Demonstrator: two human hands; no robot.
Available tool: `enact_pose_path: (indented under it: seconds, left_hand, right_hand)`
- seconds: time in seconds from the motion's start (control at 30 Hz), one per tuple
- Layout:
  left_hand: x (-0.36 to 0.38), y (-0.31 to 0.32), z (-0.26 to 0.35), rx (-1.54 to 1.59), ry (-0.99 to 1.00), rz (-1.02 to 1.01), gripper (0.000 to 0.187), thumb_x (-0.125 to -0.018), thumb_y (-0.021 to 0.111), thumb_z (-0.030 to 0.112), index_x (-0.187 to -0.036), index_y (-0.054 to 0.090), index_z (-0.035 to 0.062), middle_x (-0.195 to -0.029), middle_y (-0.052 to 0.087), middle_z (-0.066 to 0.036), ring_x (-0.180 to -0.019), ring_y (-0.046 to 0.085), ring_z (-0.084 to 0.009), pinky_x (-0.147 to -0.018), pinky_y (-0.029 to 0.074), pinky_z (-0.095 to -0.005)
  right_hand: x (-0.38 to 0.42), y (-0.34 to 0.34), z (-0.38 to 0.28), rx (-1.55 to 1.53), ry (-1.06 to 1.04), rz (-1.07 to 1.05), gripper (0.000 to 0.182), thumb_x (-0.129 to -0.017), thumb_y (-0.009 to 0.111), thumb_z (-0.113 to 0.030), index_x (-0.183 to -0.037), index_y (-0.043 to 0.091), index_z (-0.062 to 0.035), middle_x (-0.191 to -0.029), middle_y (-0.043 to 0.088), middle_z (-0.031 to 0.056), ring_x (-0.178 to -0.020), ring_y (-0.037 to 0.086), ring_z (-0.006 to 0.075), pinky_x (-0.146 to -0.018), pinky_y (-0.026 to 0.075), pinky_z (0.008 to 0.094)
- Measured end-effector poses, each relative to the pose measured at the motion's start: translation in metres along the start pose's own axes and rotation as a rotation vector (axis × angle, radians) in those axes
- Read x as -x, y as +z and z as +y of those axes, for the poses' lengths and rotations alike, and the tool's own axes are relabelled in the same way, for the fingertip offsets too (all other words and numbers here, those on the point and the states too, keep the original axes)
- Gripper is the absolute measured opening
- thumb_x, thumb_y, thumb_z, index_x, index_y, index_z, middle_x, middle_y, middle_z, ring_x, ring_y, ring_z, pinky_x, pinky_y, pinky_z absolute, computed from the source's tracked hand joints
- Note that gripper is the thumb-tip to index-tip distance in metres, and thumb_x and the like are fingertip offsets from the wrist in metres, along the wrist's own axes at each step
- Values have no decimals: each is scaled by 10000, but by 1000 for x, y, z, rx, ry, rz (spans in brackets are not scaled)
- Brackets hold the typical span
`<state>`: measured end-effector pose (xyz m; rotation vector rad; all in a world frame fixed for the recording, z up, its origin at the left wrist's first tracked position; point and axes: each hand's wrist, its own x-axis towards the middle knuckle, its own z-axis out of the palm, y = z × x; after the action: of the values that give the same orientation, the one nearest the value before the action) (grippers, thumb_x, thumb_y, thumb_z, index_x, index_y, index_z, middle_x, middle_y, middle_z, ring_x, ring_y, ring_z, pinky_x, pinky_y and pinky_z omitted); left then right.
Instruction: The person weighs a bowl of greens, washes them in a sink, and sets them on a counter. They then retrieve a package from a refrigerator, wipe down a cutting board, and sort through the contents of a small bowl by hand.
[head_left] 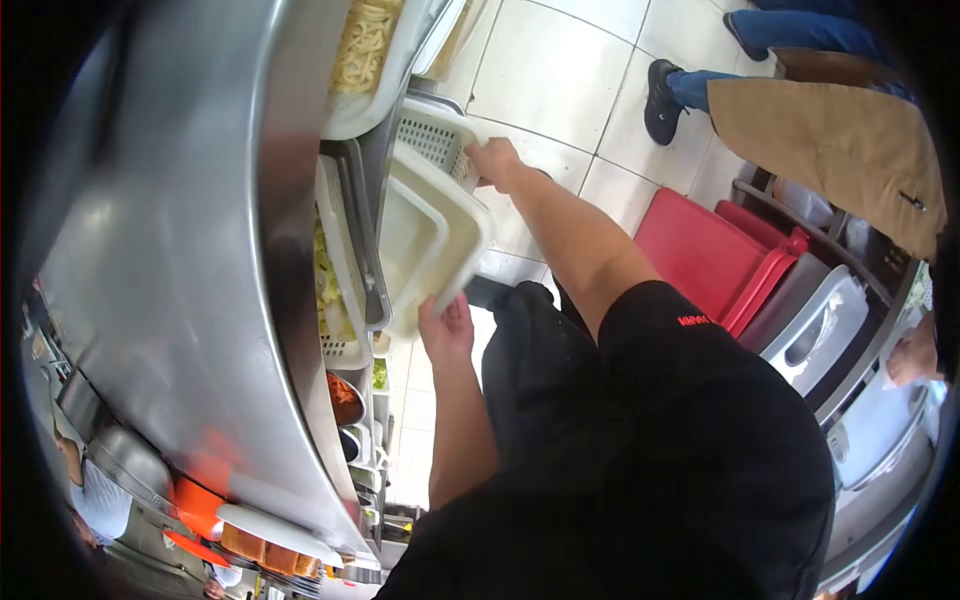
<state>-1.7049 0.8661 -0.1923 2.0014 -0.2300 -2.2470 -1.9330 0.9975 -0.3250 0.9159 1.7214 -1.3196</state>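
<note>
Under the steel counter, an off-white plastic tub (pixel 455 245) is tilted, with my left hand (pixel 448 325) closed on its near rim. My right hand (pixel 495 163) grips the edge of a perforated white basket (pixel 430 138) just beyond the tub. The tub looks nearly bare inside. Beside it, a white basket (pixel 345 345) holds chopped green and yellow leaves (pixel 328 280). Farther up, a white tub (pixel 350 128) contains pale noodles (pixel 365 50). What the perforated basket holds is mostly hidden.
A steel counter (pixel 170 230) fills the left side. Red bins (pixel 705 250) and a grey bin (pixel 785 305) stand at right. A co-worker in a tan apron (pixel 830 140) stands behind them, a hand (pixel 912 355) visible. Small containers, one with orange shreds (pixel 343 400), line the shelf.
</note>
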Motion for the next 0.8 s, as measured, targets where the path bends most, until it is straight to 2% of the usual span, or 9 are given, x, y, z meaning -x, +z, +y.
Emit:
enact_pose_path:
  seconds: [0.07, 0.1, 0.13, 0.2, 0.3, 0.4, 0.47, 0.67, 0.8]
  left_hand:
    - [18, -49, -15, -114, 49, -222, 431, -881, 569, 64, -1296, 474, -1, -1272, 586, -136, -1169, 579, -276, -984, 510, -416]
    - [43, -62, -24, -198, 40, -123, 569, -853, 574, 90, -1394, 406, 33, -1357, 526, -142, -1256, 513, -311, -1053, 448, -478]
    - [77, -66, -29, -289, -6, -217, 629, -853, 549, 141, -1443, 352, 48, -1416, 464, -163, -1310, 454, -343, -1091, 392, -530]
    - [112, -119, -23, -347, -180, -16, 691, -825, 524, 147, -1468, 299, 31, -1444, 420, -182, -1347, 402, -365, -1118, 341, -558]
    - [181, -163, -1, -399, -209, 76, 647, -846, 513, 154, -1445, 320, 6, -1427, 431, -204, -1338, 411, -365, -1124, 343, -531]
    - [198, -210, 24, -324, -379, 205, 619, -860, 505, 166, -1434, 332, 8, -1427, 437, -200, -1340, 412, -361, -1123, 341, -522]
    - [193, -242, 29, -372, -372, 346, 601, -867, 494, 167, -1425, 339, 5, -1421, 443, -203, -1335, 416, -363, -1122, 341, -521]
    - [245, -207, 32, -456, -422, 283, 605, -866, 477, 164, -1428, 327, -3, -1419, 439, -212, -1322, 420, -376, -1142, 308, -517]
    - [234, -225, 31, -447, -386, 217, 625, -874, 459, 164, -1451, 288, -5, -1457, 392, -217, -1347, 391, -381, -1159, 283, -517]
  right_hand:
    - [-5, 5, -4, 50, 19, -2, 417, -906, 615, -311, -1056, 660, 76, -895, 697, 217, -604, 689, 283, -507, 552, 385]
    - [-11, 5, -7, 105, 27, -2, 414, -905, 615, -308, -1060, 658, 74, -894, 698, 214, -616, 695, 285, -514, 558, 386]
    - [-14, 3, -10, 160, 34, 3, 411, -904, 615, -305, -1064, 657, 71, -893, 698, 211, -627, 701, 286, -520, 565, 387]
    - [9, -8, -25, 85, -45, 24, 372, -893, 632, -259, -1074, 657, 64, -904, 700, 196, -641, 699, 286, -542, 585, 372]
    - [12, -20, -22, -30, -95, 14, 325, -883, 640, -198, -1080, 659, 60, -921, 698, 191, -653, 688, 264, -542, 588, 359]
    - [47, -42, -44, 49, -157, -116, 433, -881, 662, -220, -1153, 568, 104, -1014, 662, 185, -804, 691, 253, -606, 605, 354]
    - [66, -49, -50, 115, -183, -3, 429, -881, 648, -217, -1155, 576, 105, -993, 661, 194, -799, 680, 252, -624, 602, 357]
    - [103, -140, -33, 370, -213, 148, 458, -842, 620, -295, -1095, 641, 87, -891, 688, 234, -754, 696, 300, -690, 567, 406]
    - [141, -229, -13, 433, -253, 311, 432, -840, 631, -309, -1024, 660, 81, -799, 679, 184, -659, 667, 268, -575, 531, 400]
